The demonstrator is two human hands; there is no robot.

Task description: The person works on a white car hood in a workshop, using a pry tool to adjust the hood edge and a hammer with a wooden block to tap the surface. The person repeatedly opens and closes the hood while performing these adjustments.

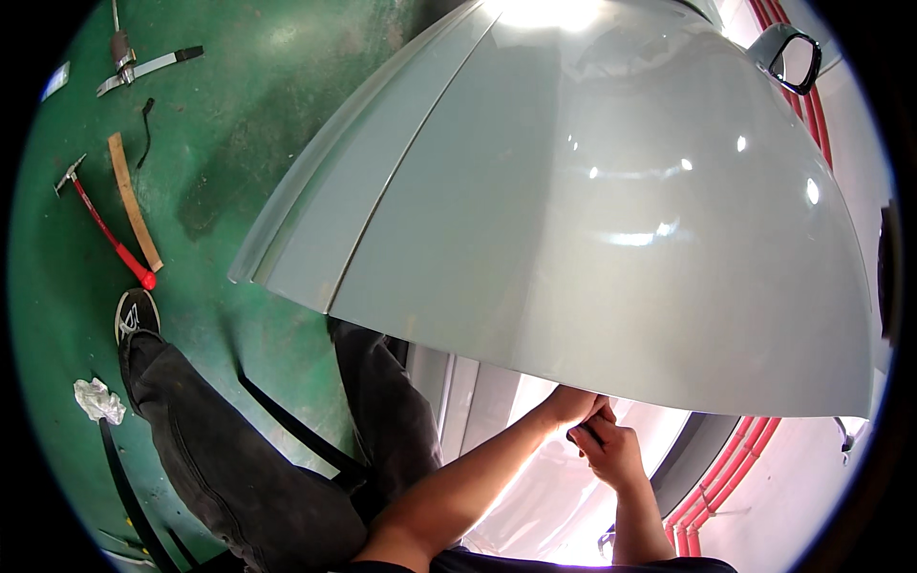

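The fingers of the right hand (613, 454), at the lower centre right of the frame, are curled around a small dark thing (576, 435), of which only one end is seen. The left hand (573, 406) is held close against this hand; its fingers are partly covered by the panel edge, so whether something is pinched there cannot be told. Both hands are placed at the lower edge of the grey car panel (611, 296), by which the centre and upper right are filled. Below this edge, open room for the forearms is seen, bordered at the lower right by red pipes (729, 479). At the left, green floor (210, 253) is seen between the panel's pointed corner and a red hammer (124, 253), beside which a wooden strip (134, 202) is laid.
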